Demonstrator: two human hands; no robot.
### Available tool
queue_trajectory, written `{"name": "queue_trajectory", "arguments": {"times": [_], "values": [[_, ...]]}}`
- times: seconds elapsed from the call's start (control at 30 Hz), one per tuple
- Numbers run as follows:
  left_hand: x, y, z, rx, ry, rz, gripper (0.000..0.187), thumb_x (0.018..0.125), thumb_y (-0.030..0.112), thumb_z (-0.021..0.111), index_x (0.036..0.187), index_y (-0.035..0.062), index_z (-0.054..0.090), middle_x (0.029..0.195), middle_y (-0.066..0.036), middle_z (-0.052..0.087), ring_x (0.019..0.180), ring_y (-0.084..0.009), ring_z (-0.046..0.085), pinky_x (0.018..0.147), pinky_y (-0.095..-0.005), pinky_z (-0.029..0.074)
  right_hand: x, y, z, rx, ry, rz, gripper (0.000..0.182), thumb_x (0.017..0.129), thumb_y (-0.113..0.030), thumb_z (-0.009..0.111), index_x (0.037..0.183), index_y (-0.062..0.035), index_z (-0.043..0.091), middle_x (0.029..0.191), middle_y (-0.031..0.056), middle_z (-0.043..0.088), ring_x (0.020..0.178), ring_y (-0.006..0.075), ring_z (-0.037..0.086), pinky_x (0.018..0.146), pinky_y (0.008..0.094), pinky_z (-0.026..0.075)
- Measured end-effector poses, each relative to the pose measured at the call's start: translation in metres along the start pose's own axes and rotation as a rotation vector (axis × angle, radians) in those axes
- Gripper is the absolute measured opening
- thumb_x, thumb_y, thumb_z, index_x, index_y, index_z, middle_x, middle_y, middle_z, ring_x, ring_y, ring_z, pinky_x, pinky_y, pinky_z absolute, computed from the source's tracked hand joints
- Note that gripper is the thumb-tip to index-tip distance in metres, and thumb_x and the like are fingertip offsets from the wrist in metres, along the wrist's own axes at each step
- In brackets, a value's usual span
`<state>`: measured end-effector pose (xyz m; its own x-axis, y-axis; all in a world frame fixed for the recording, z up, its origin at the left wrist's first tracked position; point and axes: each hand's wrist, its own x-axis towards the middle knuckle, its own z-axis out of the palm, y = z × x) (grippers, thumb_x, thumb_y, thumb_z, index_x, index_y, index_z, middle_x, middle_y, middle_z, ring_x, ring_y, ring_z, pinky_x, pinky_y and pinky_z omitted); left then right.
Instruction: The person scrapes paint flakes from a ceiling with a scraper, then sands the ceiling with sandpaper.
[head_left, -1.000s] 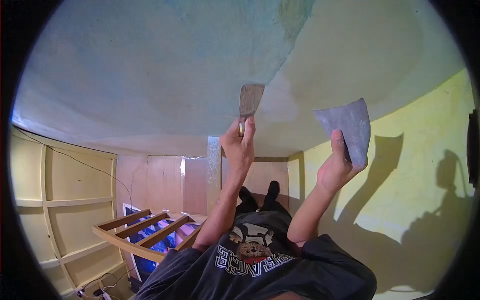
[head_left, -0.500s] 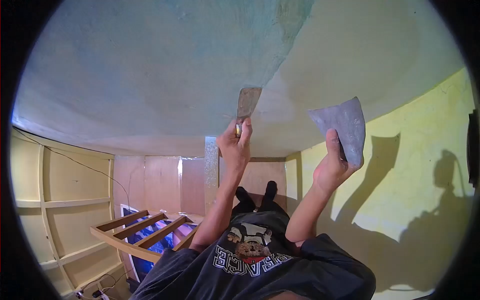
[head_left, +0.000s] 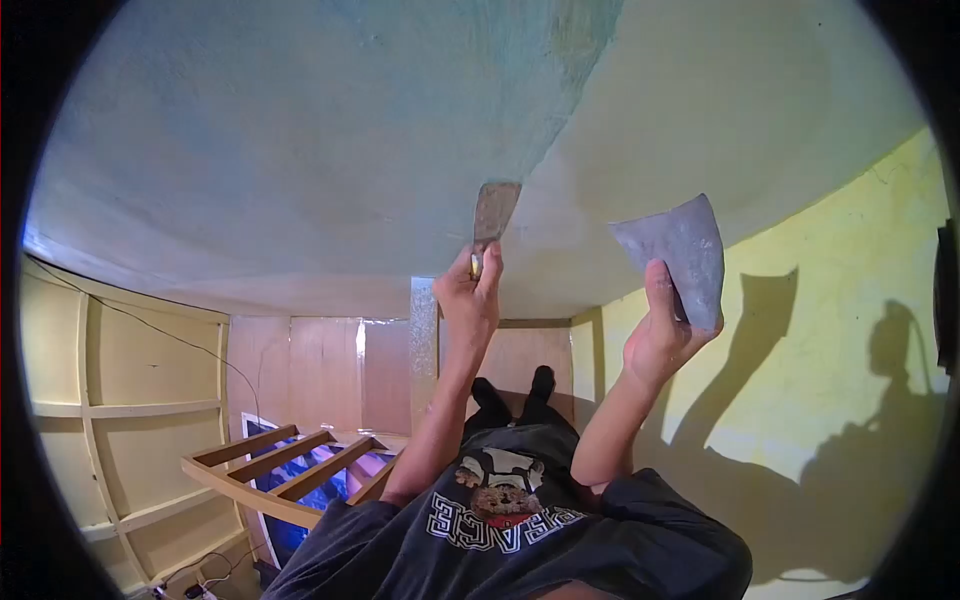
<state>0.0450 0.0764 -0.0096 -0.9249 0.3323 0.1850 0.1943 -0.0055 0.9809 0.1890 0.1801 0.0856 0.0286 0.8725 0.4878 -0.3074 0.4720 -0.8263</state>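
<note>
My left hand is closed round the handle of a putty knife with a worn, stained metal blade. The blade lies against or very close to a large pale blue-green surface, at the lower end of a darker, coated edge. To the right, my right hand grips a grey, flared putty spreader, its thumb pressed on the near face. Pale smears mark the spreader, whose wide edge points up and away from me. Part of the knife's handle is hidden by my fingers.
A wooden ladder-like frame stands at the lower left, close to my left arm. Yellow wall with shadows runs along the right. Cream panelling and thin cables are at left. My feet show below.
The putty knife and my left hand sit slightly lower in the view. My right hand with the spreader has shifted a little left. Both grips look the same.
</note>
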Motion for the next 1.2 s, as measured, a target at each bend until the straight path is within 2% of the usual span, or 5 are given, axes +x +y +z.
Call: {"name": "queue_trajectory", "arguments": {"times": [0.4, 0.7, 0.93, 1.0, 1.2], "values": [[-0.056, -0.033, -0.029, 0.143, -0.205, -0.2, 0.033, 0.101, 0.028, 0.065, 0.09, -0.0037, 0.067, 0.061, -0.007, 0.046, 0.063, -0.0075, 0.042, 0.056, -0.0306, 0.04, -0.001, 0.001, -0.02, -0.077, -0.336, 0.147, 0.021, 0.095, -0.013, 0.073, 0.093, 0.0069, 0.07, 0.075, -0.0019, 0.062, 0.07, 0.0088, 0.05, 0.067, 0.0253, 0.041], [-0.108, -0.047, -0.065, 0.075, -0.266, -0.132, 0.029, 0.098, 0.023, 0.07, 0.088, -0.0036, 0.068, 0.059, -0.005, 0.053, 0.059, -0.0069, 0.046, 0.052, -0.0305, 0.04, -0.048, 0.063, -0.074, -0.61, -1.386, 0.048, 0.022, 0.099, -0.014, 0.062, 0.094, 0.0071, 0.067, 0.08, 0.0272, 0.067, 0.079, 0.0479, 0.065, 0.119, 0.0502, 0.036], [-0.104, -0.037, -0.078, 0.335, -0.469, -0.021, 0.034, 0.095, 0.03, 0.073, 0.082, -0.001, 0.067, 0.057, -0.015, 0.054, 0.05, -0.0176, 0.049, 0.052, -0.0349, 0.042, -0.052, 0.046, -0.08, -0.403, -0.911, 0.209, 0.032, 0.099, -0.024, 0.066, 0.084, 0.0048, 0.065, 0.064, 0.0222, 0.06, 0.059, 0.0404, 0.058, 0.058, 0.0452, 0.046], [-0.107, -0.042, -0.079, 0.349, -0.477, -0.015, 0.04, 0.095, 0.035, 0.072, 0.08, -0.0006, 0.066, 0.058, -0.02, 0.054, 0.047, -0.0288, 0.048, 0.051, -0.0385, 0.042, -0.062, 0.039, -0.084, -0.472, -1.036, 0.139, 0.032, 0.099, -0.024, 0.066, 0.084, 0.0044, 0.065, 0.064, 0.0219, 0.06, 0.058, 0.0396, 0.059, 0.059, 0.0453, 0.047], [-0.113, -0.042, -0.075, 0.182, -0.35, -0.046, 0.041, 0.096, 0.031, 0.073, 0.077, -0.0037, 0.061, 0.054, -0.011, 0.041, 0.055, -0.0096, 0.038, 0.05, -0.035, 0.038, -0.048, 0.035, -0.102, -0.84, -1.55, 0.248, 0.045, 0.101, -0.031, 0.062, 0.081, 0.0091, 0.063, 0.065, 0.027, 0.059, 0.061, 0.0427, 0.061, 0.062, 0.0475, 0.049]]}}
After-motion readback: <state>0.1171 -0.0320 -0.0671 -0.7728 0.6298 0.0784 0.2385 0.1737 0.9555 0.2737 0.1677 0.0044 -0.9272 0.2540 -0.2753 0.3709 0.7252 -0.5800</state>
